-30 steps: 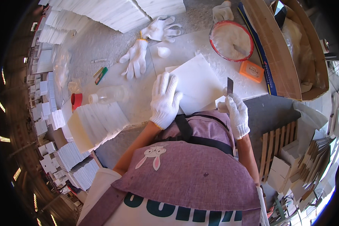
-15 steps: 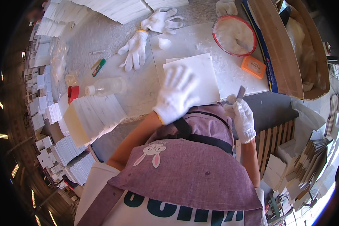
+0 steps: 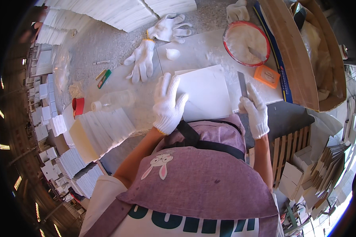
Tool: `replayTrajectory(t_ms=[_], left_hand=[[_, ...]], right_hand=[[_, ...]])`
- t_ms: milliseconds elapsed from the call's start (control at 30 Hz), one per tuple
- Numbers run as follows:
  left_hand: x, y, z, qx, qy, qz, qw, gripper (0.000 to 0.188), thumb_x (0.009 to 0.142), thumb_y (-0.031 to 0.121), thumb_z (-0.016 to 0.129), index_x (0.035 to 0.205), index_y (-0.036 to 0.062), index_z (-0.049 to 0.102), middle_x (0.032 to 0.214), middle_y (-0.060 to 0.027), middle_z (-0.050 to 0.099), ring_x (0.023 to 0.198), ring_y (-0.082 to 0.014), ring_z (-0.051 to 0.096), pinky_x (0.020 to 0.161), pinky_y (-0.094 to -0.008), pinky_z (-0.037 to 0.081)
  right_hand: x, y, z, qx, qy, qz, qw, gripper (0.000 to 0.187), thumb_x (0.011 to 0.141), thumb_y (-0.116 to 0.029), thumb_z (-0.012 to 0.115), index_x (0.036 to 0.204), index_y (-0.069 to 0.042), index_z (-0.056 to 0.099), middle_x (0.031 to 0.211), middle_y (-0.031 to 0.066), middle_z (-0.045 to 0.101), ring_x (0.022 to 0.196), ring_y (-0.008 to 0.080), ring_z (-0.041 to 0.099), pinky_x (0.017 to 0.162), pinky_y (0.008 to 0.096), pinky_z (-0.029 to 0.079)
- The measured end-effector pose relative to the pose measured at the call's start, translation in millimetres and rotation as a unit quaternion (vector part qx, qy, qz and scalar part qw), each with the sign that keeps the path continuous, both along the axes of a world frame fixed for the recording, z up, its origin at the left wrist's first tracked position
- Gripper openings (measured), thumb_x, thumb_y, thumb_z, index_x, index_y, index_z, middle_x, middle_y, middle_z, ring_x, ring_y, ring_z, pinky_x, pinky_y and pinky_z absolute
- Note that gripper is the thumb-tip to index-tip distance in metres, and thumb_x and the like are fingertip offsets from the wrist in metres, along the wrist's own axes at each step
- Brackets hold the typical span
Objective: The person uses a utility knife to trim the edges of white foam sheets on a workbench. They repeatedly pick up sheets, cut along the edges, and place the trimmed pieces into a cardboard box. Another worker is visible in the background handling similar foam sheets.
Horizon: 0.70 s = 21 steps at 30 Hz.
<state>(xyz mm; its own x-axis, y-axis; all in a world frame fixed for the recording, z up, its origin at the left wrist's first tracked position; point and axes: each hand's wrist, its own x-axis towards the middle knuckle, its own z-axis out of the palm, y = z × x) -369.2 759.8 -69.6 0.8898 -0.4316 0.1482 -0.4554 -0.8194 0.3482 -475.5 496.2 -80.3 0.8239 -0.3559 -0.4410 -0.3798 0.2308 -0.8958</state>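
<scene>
A square white tile (image 3: 207,93) lies in front of me at the near edge of the table, with another pale sheet's edge showing beneath it. Fingers spread, my left hand (image 3: 169,104) in a white knit glove is at the tile's left edge. My right hand (image 3: 256,112), gloved the same way, is closed round a flat metal scraper blade (image 3: 242,83) that points away from me, just right of the tile. Beyond it stands a red-rimmed bowl (image 3: 247,43) of white powder or paste with a grey blade resting in it. An orange box (image 3: 267,76) sits next to the bowl.
Two loose white gloves (image 3: 142,59) and a small white lump (image 3: 172,54) lie beyond the tile. Left are a clear bottle (image 3: 114,99), a red ring (image 3: 78,106), a green cutter (image 3: 104,79) and stacked tiles (image 3: 103,128). A cardboard box (image 3: 292,51) borders the right.
My left hand has moved left off the middle of the tile to its edge. The right hand has risen slightly, and the scraper now points farther forward over the table.
</scene>
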Motion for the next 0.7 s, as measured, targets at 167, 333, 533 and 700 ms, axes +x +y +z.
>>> replayTrajectory(t_ms=[167,333,533,700], left_hand=[[3,-9,-32,-0.094,0.028,-0.003,0.995,0.057,0.093,0.015,0.063,0.147,0.0077,0.043,0.153,-0.0240,0.035,0.135,-0.0403,0.043,0.108,-0.0401,0.040],[3,-11,-34,-0.082,0.019,0.004,0.996,0.054,0.095,0.016,0.060,0.146,0.0081,0.044,0.153,-0.0239,0.035,0.135,-0.0396,0.044,0.108,-0.0398,0.040],[2,-12,-34,-0.118,0.036,0.022,0.992,0.055,0.091,0.016,0.065,0.142,0.0049,0.049,0.148,-0.0268,0.041,0.134,-0.0442,0.043,0.110,-0.0440,0.039],[1,-13,-35,-0.118,0.033,0.026,0.992,0.054,0.091,0.015,0.064,0.143,0.0052,0.049,0.149,-0.0270,0.040,0.135,-0.0434,0.043,0.110,-0.0438,0.039]], right_hand=[[58,1,-6,-0.152,-0.024,0.096,0.983,0.036,0.093,-0.010,0.060,0.128,-0.002,0.064,0.089,0.0074,0.066,0.073,0.0116,0.059,0.072,0.0259,0.051],[80,-5,-11,-0.247,-0.072,0.183,0.949,0.032,0.094,-0.016,0.060,0.123,-0.006,0.067,0.110,0.0159,0.070,0.096,0.0240,0.066,0.088,0.0340,0.050],[96,-12,2,-0.325,-0.100,0.242,0.909,0.031,0.094,-0.013,0.058,0.123,-0.009,0.067,0.106,0.0154,0.068,0.097,0.0260,0.063,0.089,0.0334,0.049],[88,-9,2,-0.299,-0.111,0.256,0.913,0.030,0.092,-0.008,0.060,0.121,-0.008,0.068,0.096,0.0116,0.065,0.081,0.0210,0.059,0.078,0.0306,0.049]])
